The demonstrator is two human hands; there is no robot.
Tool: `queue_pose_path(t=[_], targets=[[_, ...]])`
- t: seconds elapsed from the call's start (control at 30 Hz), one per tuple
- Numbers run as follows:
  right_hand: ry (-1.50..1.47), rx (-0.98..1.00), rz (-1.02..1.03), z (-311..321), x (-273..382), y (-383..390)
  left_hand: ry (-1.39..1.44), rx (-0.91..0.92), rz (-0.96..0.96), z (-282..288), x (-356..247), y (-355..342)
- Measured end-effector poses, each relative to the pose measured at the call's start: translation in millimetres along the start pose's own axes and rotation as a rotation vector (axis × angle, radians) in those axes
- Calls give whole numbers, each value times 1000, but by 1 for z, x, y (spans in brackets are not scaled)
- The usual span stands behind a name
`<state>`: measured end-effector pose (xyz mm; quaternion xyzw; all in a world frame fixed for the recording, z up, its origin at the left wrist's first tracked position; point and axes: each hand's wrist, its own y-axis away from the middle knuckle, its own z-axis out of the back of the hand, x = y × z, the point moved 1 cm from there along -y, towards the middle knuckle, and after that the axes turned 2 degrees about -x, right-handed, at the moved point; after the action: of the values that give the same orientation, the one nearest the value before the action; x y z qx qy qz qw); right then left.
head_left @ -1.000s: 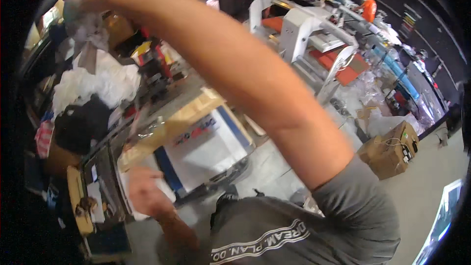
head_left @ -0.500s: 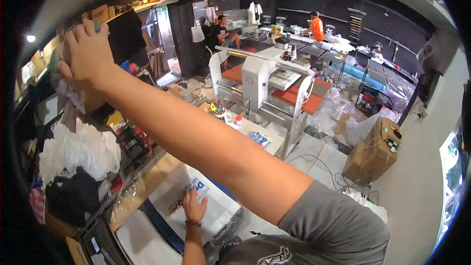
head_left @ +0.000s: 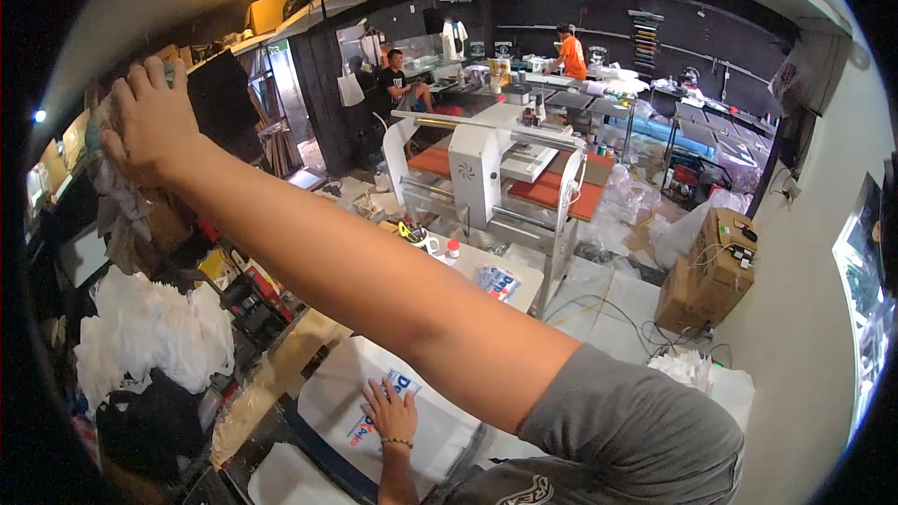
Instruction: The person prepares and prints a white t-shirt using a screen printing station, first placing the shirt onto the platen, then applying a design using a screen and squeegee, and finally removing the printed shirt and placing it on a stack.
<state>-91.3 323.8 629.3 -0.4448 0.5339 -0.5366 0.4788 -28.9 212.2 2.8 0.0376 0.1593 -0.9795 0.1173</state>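
Note:
My left hand (head_left: 393, 414), a beaded bracelet at its wrist, lies palm down with fingers spread on a white, flat printed piece (head_left: 323, 391). Blue and red lettering shows around the fingers; whether the piece is cloth or plastic, I cannot tell. Beneath it runs a dark edge. My right arm stretches across to the upper left, where my right hand (head_left: 154, 122) curls its fingers over something with greenish patches, mostly hidden behind the hand. Grey crumpled cloth (head_left: 122, 215) hangs just below that hand. Left of the printed piece is a heap of white crumpled material (head_left: 154, 332).
A white-framed machine (head_left: 477, 164) with red-orange plates stands beyond a small table (head_left: 519, 266) holding a mug (head_left: 428, 244) and a red-capped jar (head_left: 453, 248). Cardboard boxes (head_left: 716, 262) and loose cables are at the right wall. Two people are farther back, one seated, one in orange.
The whole view has shifted slightly. My left hand has moved on the printed piece, uncovering more red lettering. My right hand stays raised at the upper left.

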Motion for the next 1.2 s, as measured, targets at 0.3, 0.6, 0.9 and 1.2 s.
queue_pose_path(t=[0.3,0.6,0.9,1.2], targets=[[153,-255,148,-19,-35,-5,134,-47,111,31,68,49],[-1267,908,2,161,98,193,335,-106,-21,108,15,23],[289,1052,-497,161,18,550,19,-39,-79,22,23,16],[214,981,-648,192,37,612,239,106,-62,80,-5,-9]])
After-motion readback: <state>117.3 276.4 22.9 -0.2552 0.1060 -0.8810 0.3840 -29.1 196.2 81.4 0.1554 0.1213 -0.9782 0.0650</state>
